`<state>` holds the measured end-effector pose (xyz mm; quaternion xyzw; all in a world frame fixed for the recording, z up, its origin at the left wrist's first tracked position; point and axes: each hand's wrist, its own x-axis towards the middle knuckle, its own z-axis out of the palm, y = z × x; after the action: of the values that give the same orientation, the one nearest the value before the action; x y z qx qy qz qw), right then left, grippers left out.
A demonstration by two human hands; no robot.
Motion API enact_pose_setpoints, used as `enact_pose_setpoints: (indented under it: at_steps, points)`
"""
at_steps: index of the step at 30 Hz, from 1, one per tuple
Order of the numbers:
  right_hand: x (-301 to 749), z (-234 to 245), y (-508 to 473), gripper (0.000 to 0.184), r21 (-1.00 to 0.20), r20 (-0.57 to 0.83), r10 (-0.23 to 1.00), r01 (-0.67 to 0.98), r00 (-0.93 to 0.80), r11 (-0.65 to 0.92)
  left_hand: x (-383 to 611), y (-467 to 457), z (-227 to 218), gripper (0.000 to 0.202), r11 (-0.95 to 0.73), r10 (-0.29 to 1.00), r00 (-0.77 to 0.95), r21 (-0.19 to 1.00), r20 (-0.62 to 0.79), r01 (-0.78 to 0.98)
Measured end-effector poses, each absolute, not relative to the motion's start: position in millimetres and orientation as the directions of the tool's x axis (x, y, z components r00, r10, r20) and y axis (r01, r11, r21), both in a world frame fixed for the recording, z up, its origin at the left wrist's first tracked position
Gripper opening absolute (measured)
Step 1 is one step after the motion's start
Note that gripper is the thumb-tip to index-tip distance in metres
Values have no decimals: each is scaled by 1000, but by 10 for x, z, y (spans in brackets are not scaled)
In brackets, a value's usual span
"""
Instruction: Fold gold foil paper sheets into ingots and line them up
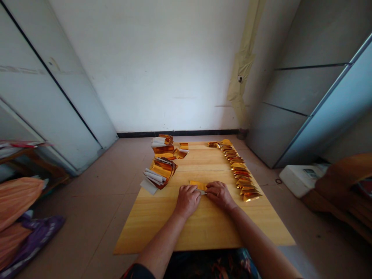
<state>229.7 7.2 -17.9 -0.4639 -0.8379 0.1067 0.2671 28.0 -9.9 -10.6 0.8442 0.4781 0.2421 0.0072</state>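
Observation:
A sheet of gold foil paper (198,184) lies on the wooden table, partly folded over so a pale underside shows at its near edge. My left hand (188,198) grips its left side with curled fingers. On the right side, my right hand (220,194) presses its bent fingers onto the same sheet. The fingertips of both hands partly cover the paper. Left of my hands sits a stack of gold foil sheets (162,169) with white backs, loosely curled. A row of folded gold paper pieces (240,169) runs along the table's right side.
Another pile of gold sheets (163,149) rests at the far left of the wooden table (162,228). A grey refrigerator (302,77) and a white box (298,180) stand to the right. Orange and purple bags (23,228) are at the left.

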Motion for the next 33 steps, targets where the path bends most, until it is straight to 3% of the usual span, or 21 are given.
enact_pose_setpoints:
  at_steps: [11, 27, 33]
  points:
    - [2048, -26, 102, 11, -462, 243, 948, 835, -205, 299, 216, -168, -75, 28, -551, 820, 460, 255, 341, 794]
    - [1999, -18, 132, 9, -401, 216, 959, 878, -186, 261, 192, -209, -66, 40, -574, 810, 495, 258, 313, 777]
    - [1990, -12, 128, 9, -411, 218, 960, 876, -174, 253, 189, -211, -99, 33, -584, 797, 498, 225, 341, 780]
